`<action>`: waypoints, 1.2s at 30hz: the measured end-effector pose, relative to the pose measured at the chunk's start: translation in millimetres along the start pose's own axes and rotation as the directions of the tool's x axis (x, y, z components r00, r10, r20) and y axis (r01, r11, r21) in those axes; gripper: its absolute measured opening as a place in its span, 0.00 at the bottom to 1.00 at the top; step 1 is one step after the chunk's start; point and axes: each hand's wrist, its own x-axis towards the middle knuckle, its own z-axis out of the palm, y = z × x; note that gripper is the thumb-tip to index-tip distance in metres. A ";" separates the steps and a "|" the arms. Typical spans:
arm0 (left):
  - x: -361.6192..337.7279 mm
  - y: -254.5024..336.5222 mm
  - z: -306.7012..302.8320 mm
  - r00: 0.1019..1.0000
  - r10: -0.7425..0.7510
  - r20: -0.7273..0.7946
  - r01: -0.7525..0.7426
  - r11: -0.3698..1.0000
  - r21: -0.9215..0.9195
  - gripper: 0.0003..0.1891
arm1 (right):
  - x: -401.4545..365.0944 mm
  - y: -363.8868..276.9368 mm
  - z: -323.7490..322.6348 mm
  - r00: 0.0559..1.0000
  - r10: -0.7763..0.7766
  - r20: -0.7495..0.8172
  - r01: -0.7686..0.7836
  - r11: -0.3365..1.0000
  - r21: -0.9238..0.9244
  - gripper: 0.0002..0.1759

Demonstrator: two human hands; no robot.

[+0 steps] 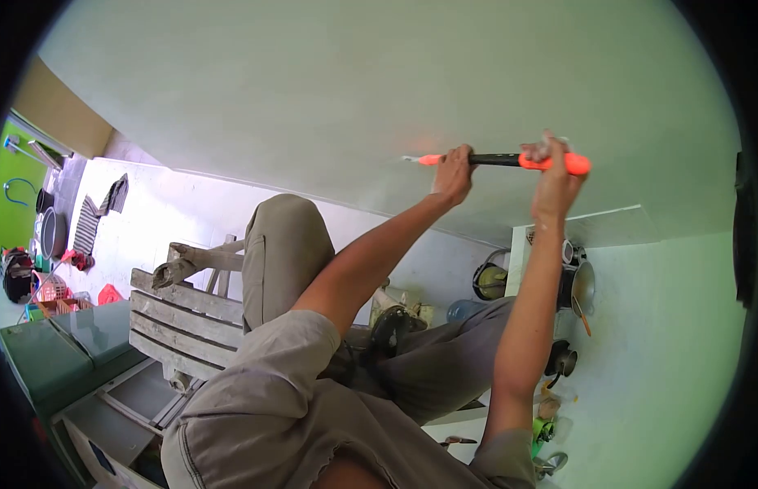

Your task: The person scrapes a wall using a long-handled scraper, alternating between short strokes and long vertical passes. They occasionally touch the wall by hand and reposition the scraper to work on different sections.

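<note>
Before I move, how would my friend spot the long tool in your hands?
Look at the big pale wall. In front, the left hand and right hand hold one long tool. Unlike the bare arms beside it, it is black in the middle and bright orange toward both ends.

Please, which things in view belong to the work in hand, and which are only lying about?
Seem to belong:
- orange-and-black-handled tool, held by the left hand and right hand
- pale wall, which the tool faces

Seem only lying about:
- striped cloth
- grey basin
- pink basket
- metal pan
</note>
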 end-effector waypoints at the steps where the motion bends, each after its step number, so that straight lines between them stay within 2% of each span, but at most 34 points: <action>1: 2.2 14.9 -3.3 0.999 0.011 -0.037 -0.013 0.998 -0.058 0.11 | -1.8 -15.7 4.3 0.999 -0.031 -0.012 0.031 1.000 0.002 0.19; 2: 2.4 22.2 -3.5 0.997 0.022 -0.073 -0.030 0.993 -0.118 0.10 | -3.8 -24.8 6.6 0.998 -0.065 -0.027 0.065 0.998 0.001 0.19; 5: 4.0 30.2 -7.3 0.995 0.033 -0.094 -0.046 0.988 -0.145 0.10 | -6.6 -30.9 11.8 0.993 -0.110 -0.044 0.108 0.993 -0.039 0.20; 8: 2.9 21.8 -9.9 0.999 -0.039 -0.030 0.034 0.991 -0.131 0.10 | -6.9 -21.8 11.4 0.994 -0.068 -0.086 0.067 0.998 -0.011 0.20; 17: 8.2 -2.0 -10.0 0.999 -0.044 -0.010 0.044 0.998 -0.051 0.11 | 3.5 -4.5 12.4 0.999 -0.019 -0.047 0.021 0.999 0.037 0.20; 20: 10.5 -13.5 -2.1 0.991 -0.135 0.012 0.136 0.988 -0.072 0.11 | 10.3 13.1 14.1 0.999 -0.008 -0.037 0.010 0.999 0.041 0.19; 23: 11.0 -28.9 4.9 0.994 -0.105 0.032 0.107 0.992 -0.070 0.12 | 14.5 27.0 10.2 1.000 0.008 -0.017 -0.007 0.998 0.061 0.18; 26: 9.8 -52.3 14.6 0.980 -0.180 0.091 0.183 0.983 -0.023 0.13 | 16.9 61.3 -0.9 0.998 0.063 0.020 -0.064 0.995 0.071 0.15; 28: 1.5 -77.4 22.2 0.970 -0.226 0.088 0.229 0.973 -0.028 0.14 | 8.9 92.0 -2.9 0.991 0.102 0.092 -0.105 0.994 0.026 0.16; 30: -4.5 -92.4 20.1 0.956 -0.269 0.118 0.271 0.962 -0.007 0.13 | -1.6 95.4 2.0 0.983 0.133 0.123 -0.130 0.991 -0.033 0.16; 33: -7.8 -87.9 16.1 0.979 -0.198 0.048 0.200 0.979 -0.037 0.12 | -9.5 78.4 11.1 0.986 0.142 0.091 -0.135 0.988 -0.082 0.18; 36: 2.6 -52.7 -0.6 0.985 0.120 -0.127 -0.138 0.980 -0.145 0.11 | -2.1 36.3 1.2 0.999 0.043 -0.009 -0.044 0.999 -0.031 0.17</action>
